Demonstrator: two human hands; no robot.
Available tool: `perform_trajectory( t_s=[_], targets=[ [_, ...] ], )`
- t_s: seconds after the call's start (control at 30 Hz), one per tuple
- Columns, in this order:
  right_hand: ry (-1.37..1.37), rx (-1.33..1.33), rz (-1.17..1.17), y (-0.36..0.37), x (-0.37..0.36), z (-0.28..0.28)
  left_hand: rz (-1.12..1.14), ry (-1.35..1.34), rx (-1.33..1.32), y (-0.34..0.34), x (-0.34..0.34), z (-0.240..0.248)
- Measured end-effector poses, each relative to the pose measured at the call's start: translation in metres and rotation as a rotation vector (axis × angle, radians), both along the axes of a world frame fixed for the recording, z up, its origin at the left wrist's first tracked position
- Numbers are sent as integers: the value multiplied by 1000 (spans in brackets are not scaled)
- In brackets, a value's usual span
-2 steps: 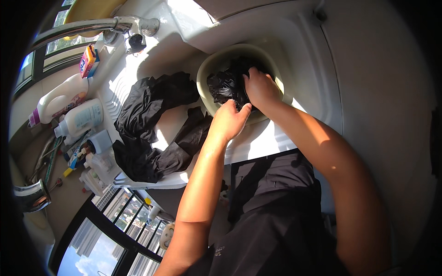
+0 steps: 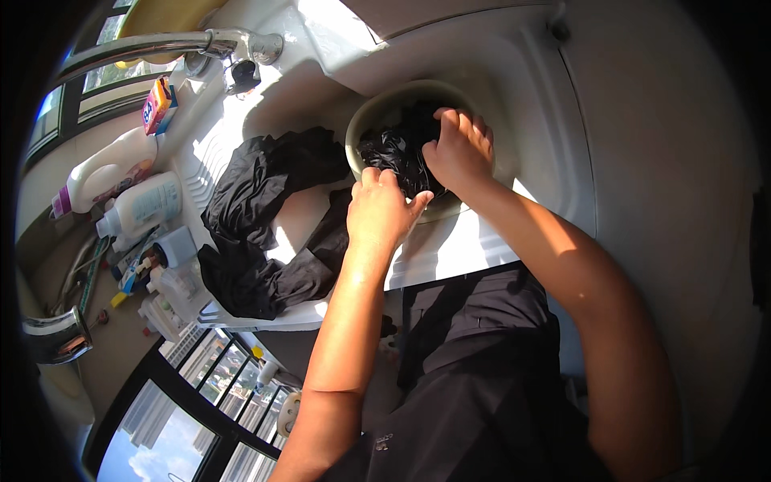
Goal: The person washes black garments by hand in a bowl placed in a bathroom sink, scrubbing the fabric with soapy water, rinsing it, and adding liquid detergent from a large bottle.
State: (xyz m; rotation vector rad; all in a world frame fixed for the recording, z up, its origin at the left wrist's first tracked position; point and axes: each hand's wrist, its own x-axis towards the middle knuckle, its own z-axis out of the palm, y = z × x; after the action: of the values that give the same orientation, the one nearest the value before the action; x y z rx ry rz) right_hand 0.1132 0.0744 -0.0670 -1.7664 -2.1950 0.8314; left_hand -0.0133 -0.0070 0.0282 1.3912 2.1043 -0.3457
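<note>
A wet, shiny black cloth (image 2: 395,154) lies bunched inside a pale greenish basin (image 2: 355,131), which stands in the white sink. My left hand (image 2: 379,210) is over the basin's near left rim, thumb and fingers apart; whether it touches the rim I cannot tell. On the right, my right hand (image 2: 462,149) is above the basin's right side beside the cloth. Its fingers are bent, with the thumb apart from them, and no cloth shows in its grasp. Left of the basin, a long black garment (image 2: 249,201) lies in a curve on the sink's ribbed washboard.
A chrome tap (image 2: 241,48) reaches over the sink's far left. Along the left side stand a small orange box (image 2: 159,106), a white detergent bottle (image 2: 108,173), a second white bottle (image 2: 143,207) and brushes. The white sink's (image 2: 450,255) front edge is close to my body.
Both hands have loosened from the bunched cloth, and their fingers have spread. My left hand has shifted left, toward the basin's rim.
</note>
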Motion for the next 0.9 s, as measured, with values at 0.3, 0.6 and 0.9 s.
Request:
perform_trajectory(
  t_s=[0.3,0.6,0.9],
  targets=[
    [-174,256,418,3,2,-74,-227,103,98,47,-6,-120],
    [-423,-122,584,2,0,-107,-189,46,68,39,-2,-181],
    [144,74,453,34,-17,-102,-214,-15,-70,61,-17,-159]
  ],
)
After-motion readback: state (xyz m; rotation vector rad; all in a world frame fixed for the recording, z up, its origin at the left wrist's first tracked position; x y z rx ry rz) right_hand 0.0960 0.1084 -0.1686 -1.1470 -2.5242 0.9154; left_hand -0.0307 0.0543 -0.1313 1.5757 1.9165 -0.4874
